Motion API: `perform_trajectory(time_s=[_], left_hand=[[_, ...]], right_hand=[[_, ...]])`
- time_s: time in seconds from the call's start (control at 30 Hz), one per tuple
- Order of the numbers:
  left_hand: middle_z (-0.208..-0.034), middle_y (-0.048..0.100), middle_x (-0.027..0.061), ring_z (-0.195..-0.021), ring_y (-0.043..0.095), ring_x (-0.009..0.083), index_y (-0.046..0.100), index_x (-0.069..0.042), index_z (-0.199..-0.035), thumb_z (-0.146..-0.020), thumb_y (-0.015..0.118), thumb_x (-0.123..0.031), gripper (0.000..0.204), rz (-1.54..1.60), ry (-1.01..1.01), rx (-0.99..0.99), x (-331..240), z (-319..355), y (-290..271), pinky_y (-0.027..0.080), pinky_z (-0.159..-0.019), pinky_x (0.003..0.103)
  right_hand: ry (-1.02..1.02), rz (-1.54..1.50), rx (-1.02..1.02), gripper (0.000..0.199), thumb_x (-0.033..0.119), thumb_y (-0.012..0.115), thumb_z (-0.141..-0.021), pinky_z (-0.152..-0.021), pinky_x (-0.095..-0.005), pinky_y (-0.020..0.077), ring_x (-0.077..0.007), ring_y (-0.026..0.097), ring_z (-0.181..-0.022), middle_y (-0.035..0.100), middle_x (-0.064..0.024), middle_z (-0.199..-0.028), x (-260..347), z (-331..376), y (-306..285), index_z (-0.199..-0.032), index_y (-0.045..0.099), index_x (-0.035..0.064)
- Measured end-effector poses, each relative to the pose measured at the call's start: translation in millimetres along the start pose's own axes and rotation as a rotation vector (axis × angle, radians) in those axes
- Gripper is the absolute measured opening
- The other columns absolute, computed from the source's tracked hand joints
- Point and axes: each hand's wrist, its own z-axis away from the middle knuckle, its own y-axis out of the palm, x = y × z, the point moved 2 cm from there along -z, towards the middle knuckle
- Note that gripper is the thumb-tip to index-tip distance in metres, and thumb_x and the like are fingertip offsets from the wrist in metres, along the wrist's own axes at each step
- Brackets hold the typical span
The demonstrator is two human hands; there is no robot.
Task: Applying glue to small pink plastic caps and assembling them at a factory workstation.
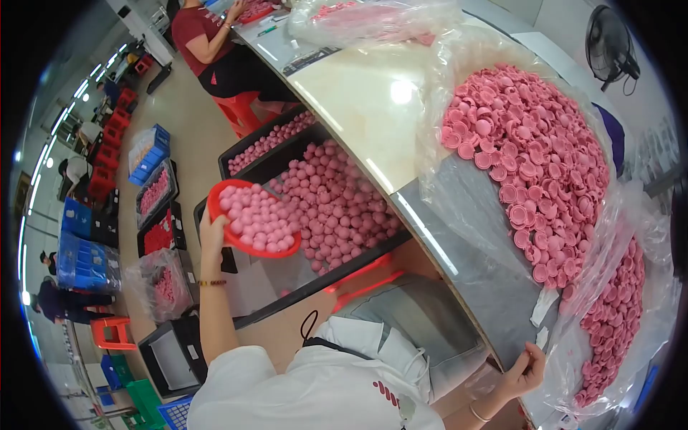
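My left hand grips the rim of a round red plastic basket filled with pink balls. The basket is tilted over a black crate that holds many more pink balls. At the table's near edge, my right hand rests with loosely bent fingers apart, and I see nothing held in it. Small white scraps lie just beyond its fingertips. A large heap of pink half-shell pieces lies on clear plastic sheeting farther along the table.
More pink pieces lie in plastic at the right. A second black crate of pink balls stands behind the first. Across the table corner, a person in a red shirt sits on a red stool. A black fan stands far right.
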Motion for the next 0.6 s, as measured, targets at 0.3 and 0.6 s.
perform_trajectory(time_s=[0.3, 0.6], left_hand=[[-0.095, 0.056, 0.0248, -0.089, 0.055, 0.0378, 0.022, -0.016, -0.131, -0.062, 0.049, -0.028, 0.075, -0.927, 0.18, 0.246, -44.9, -36.6, 93.3, 0.042, -0.079, 0.037], [-0.091, 0.056, 0.027, -0.078, 0.058, 0.0388, 0.048, -0.008, -0.108, -0.066, 0.04, -0.021, 0.044, -0.999, 0.156, 0.303, -105.0, -30.1, 77.6, 0.051, -0.062, 0.042]], right_hand=[[-0.041, 0.01, -0.033, 0.012, -0.003, 0.046, -0.073, -0.048, -0.0207, 0.0331, -0.0099, 0.046, -0.054, 0.056, -0.0061, -0.066, -3.7, -1.7, 3.9, -0.076, 0.057, -0.0049], [-0.075, 0.058, -0.057, 0.012, -0.003, 0.047, -0.071, -0.046, -0.0219, 0.0348, -0.0125, 0.048, -0.052, 0.057, -0.0069, -0.064, -0.9, -6.0, 4.4, -0.075, 0.058, -0.0046]])
